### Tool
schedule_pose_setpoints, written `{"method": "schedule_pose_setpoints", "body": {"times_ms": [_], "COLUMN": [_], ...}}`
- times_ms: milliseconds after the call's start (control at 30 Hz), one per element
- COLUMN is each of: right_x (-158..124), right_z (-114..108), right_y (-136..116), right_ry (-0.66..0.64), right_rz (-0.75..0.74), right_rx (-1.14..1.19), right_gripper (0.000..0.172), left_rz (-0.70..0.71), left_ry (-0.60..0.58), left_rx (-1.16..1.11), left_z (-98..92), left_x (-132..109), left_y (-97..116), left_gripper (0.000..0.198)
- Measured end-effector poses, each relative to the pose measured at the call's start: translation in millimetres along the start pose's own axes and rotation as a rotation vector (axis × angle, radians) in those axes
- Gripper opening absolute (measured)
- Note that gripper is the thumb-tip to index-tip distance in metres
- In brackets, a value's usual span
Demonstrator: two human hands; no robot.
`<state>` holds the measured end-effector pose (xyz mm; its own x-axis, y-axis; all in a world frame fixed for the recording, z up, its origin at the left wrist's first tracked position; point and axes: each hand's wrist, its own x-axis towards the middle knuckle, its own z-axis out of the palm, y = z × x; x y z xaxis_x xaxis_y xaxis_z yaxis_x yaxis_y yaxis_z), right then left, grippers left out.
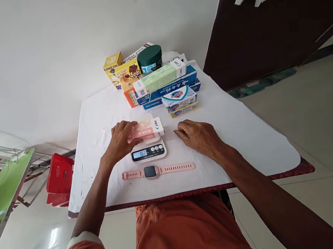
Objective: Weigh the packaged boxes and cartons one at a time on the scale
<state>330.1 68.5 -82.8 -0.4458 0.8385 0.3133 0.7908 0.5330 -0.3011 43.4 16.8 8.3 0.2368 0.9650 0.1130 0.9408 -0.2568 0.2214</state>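
My left hand (122, 140) is closed around the left end of a pink toothpaste box (145, 129), thumb in front and fingers over the top. The box lies across the platform of a white kitchen scale (163, 150), whose lit display shows digits. To the right of the scale, my right hand (199, 137) rests on the table with fingers curled together and nothing visible in them. A pink smartwatch (150, 171) lies stretched out flat in front of the scale.
Behind the scale are stacked soap boxes (179, 97), blue toothpaste boxes (167, 86) with a green box (160, 77) on top, a dark green jar (150, 57) and yellow boxes (112, 63). A white cloth (238, 132) covers the table. A red container (59, 173) is off its left side.
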Motion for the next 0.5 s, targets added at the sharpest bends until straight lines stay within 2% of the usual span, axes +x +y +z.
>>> {"method": "schedule_pose_setpoints", "body": {"times_ms": [133, 267, 333, 400, 500], "right_x": [-1, -1, 0, 0, 0], "right_z": [-2, -4, -5, -6, -5], "right_y": [0, -2, -2, -3, -3], "right_ry": [0.003, -0.017, -0.027, -0.035, -0.036], "right_rz": [-0.018, -0.01, -0.005, -0.006, -0.002], "right_rx": [0.012, 0.006, 0.005, 0.005, 0.003], "right_gripper": [0.029, 0.029, 0.029, 0.03, 0.029], "left_rz": [0.004, -0.007, -0.011, -0.01, 0.0], "left_ry": [0.037, 0.186, 0.233, 0.219, 0.099], "left_rx": [-0.05, -0.087, -0.074, -0.071, -0.072], "left_z": [-19.9, -49.6, -57.9, -57.2, -39.8], "left_x": [-6, -15, -17, -18, -13], "left_y": [3, 9, 11, 11, 8], "left_gripper": [0.072, 0.074, 0.075, 0.076, 0.074]}}
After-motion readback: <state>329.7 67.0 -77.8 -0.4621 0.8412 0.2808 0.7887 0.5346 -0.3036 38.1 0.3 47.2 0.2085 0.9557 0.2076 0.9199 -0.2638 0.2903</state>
